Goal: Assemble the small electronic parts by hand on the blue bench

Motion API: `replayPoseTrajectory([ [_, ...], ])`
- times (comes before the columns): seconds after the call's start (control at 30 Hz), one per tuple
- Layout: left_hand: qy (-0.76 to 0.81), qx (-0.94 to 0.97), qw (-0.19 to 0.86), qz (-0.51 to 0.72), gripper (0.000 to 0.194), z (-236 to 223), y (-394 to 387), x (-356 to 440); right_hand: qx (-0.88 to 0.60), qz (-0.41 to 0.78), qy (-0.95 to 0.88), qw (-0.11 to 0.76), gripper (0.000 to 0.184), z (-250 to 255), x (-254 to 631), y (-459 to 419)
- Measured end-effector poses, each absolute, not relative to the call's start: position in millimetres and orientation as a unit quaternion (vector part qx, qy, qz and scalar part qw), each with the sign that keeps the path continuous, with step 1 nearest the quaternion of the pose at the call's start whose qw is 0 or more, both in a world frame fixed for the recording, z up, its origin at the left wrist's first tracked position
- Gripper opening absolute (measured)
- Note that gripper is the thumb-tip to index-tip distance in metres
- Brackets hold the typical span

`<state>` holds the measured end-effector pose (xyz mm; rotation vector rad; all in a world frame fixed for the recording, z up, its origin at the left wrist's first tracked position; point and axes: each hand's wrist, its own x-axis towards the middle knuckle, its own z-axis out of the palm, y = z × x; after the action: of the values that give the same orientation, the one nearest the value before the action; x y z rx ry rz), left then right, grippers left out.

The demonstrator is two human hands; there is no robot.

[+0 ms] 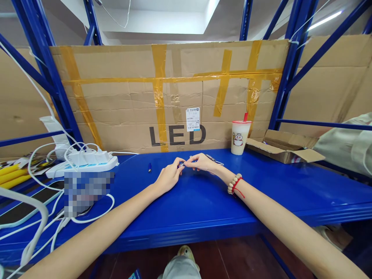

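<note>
While hands [168, 177] meet over blue shelf [203, 209] | cardboard [124, 102] stands behind | floor [235, 255] below

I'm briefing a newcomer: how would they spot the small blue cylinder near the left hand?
Start at the cardboard marked LED and the blue shelf before it. Below the letter L, between the white power strip and the left hand, is the small blue cylinder. Unlike the strip, it is tiny, dark blue and cable-free.

Pale tapered cup [237, 146] with red straw [245, 116], upright, just beside a low, open brown cardboard box [280, 156]. Behind: wide brown cardboard sheet [130, 100], yellow-taped, lettered LED. Left: white power strip [112, 164] bearing white plugs [93, 157].
</note>
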<state>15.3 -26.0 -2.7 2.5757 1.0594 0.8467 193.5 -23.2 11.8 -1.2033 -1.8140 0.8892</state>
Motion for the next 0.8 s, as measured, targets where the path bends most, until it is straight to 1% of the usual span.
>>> replayPoseTrajectory([
  [0.23, 0.37, 0.874, 0.107, 0.298, 0.02, -3, -25, 15, -0.487, 0.342, -0.704, 0.388, 0.038, 16, 190, -28],
  [0.5, 0.406, 0.868, 0.097, 0.27, 0.021, -1, -26, 16, -0.493, 0.33, -0.707, 0.384, 0.041, 8, 192, -22],
  [0.8, 0.436, 0.848, 0.091, 0.287, 0.023, -3, -24, 17, -0.506, 0.311, -0.705, 0.387, 0.044, 3, 186, -19],
])
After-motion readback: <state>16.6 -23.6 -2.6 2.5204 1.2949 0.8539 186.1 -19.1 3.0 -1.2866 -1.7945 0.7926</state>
